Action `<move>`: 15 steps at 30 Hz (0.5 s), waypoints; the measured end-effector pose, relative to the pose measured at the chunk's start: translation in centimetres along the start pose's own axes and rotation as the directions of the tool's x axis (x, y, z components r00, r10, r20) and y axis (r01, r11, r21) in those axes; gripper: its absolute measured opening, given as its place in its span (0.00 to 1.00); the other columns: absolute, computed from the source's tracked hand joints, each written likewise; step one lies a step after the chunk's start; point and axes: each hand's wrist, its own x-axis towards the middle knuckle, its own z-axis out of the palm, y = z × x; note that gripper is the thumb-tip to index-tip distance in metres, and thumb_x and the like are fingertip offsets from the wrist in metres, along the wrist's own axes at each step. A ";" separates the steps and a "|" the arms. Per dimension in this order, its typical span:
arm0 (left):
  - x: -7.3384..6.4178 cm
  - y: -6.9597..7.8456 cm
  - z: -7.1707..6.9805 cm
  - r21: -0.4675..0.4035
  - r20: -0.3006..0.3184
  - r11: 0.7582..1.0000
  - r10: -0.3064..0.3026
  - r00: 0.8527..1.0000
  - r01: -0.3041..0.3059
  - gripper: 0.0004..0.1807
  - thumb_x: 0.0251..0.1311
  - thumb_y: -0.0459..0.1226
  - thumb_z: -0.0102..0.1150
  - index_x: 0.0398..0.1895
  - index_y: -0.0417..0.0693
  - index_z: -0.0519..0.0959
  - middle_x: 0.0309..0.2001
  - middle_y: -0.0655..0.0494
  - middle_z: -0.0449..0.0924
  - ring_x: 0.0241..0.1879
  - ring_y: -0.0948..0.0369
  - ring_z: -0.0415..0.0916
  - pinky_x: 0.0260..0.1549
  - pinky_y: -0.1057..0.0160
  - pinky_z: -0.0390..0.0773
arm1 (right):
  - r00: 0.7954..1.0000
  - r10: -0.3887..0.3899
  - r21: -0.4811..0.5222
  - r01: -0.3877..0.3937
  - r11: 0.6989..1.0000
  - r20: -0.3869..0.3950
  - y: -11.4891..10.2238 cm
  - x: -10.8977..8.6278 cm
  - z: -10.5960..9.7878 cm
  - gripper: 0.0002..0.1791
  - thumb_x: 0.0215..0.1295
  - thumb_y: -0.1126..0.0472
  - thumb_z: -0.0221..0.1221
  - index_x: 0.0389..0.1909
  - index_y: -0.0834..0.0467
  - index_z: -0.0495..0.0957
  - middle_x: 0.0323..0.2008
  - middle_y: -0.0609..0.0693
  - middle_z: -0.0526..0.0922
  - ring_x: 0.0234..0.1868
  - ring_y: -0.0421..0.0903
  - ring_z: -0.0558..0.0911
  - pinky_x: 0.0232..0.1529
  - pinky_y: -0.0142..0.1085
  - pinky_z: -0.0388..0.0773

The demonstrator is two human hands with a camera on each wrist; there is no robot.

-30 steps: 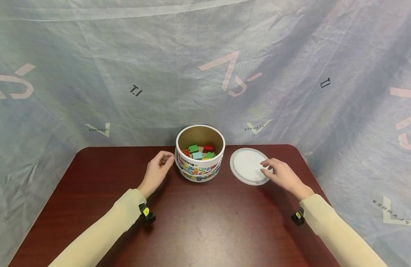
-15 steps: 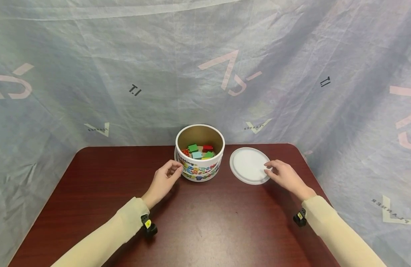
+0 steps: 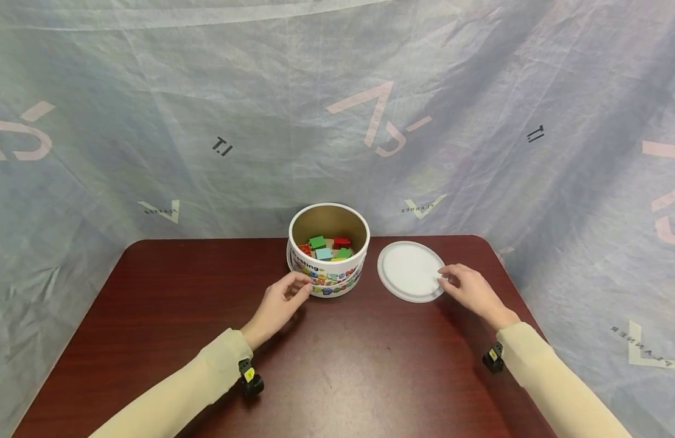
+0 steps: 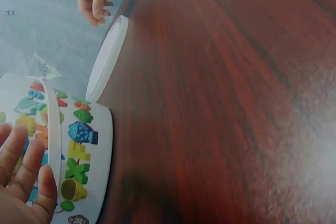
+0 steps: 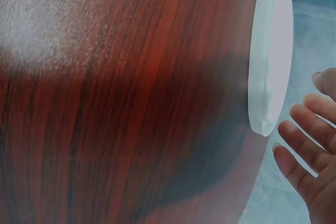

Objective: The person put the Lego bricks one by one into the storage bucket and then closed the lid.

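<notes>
A round white bucket [image 3: 345, 278] printed with colourful letters and pictures stands at the back of the table, its top uncovered. Several toy blocks lie inside, among them a light blue block [image 3: 323, 254] and a red block [image 3: 341, 243]. My left hand [image 3: 281, 304] is at the bucket's front left, fingers loosely bent with nothing in them; the left wrist view has its fingertips beside the printed wall and the white handle [image 4: 54, 129]. To the right lies a flat white lid [image 3: 409, 271]. My right hand [image 3: 473, 295] hovers by the lid's right edge, fingers relaxed and holding nothing.
The dark red wooden table [image 3: 337, 377] has rounded back corners. A grey cloth curtain [image 3: 249, 121] with printed marks hangs close behind it and along both sides. Each wrist carries a small black camera.
My left hand has moved right and toward me, from the bucket's left side to its front. My right hand has drifted slightly right, off the lid's middle to its edge. Bucket and lid have stayed put.
</notes>
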 end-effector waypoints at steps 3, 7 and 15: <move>0.0 0.2 0.6 0.000 0.030 1.000 0.000 1.000 0.000 0.11 0.75 0.40 0.61 0.53 0.47 0.84 0.44 0.50 0.86 0.40 0.57 0.81 0.39 0.64 0.81 | 1.000 0.014 -0.003 -0.014 1.000 0.001 0.2 0.0 0.1 0.14 0.70 0.63 0.65 0.53 0.65 0.84 0.42 0.55 0.84 0.40 0.52 0.84 0.40 0.48 0.82; 0.0 0.7 1.8 0.004 0.076 1.000 0.003 0.997 -0.003 0.11 0.75 0.38 0.62 0.54 0.44 0.83 0.44 0.48 0.86 0.40 0.57 0.83 0.40 0.65 0.81 | 1.000 0.029 -0.009 -0.029 1.000 -0.002 0.5 -0.1 0.3 0.14 0.71 0.63 0.65 0.53 0.65 0.83 0.42 0.56 0.84 0.40 0.51 0.85 0.41 0.49 0.83; 0.3 1.3 4.6 0.003 0.164 0.998 0.063 0.984 -0.065 0.10 0.74 0.37 0.62 0.53 0.48 0.84 0.46 0.51 0.88 0.42 0.61 0.85 0.44 0.63 0.83 | 0.999 0.047 -0.010 -0.047 0.999 0.003 0.7 0.0 0.4 0.15 0.72 0.61 0.64 0.54 0.64 0.83 0.42 0.55 0.84 0.40 0.52 0.84 0.41 0.49 0.82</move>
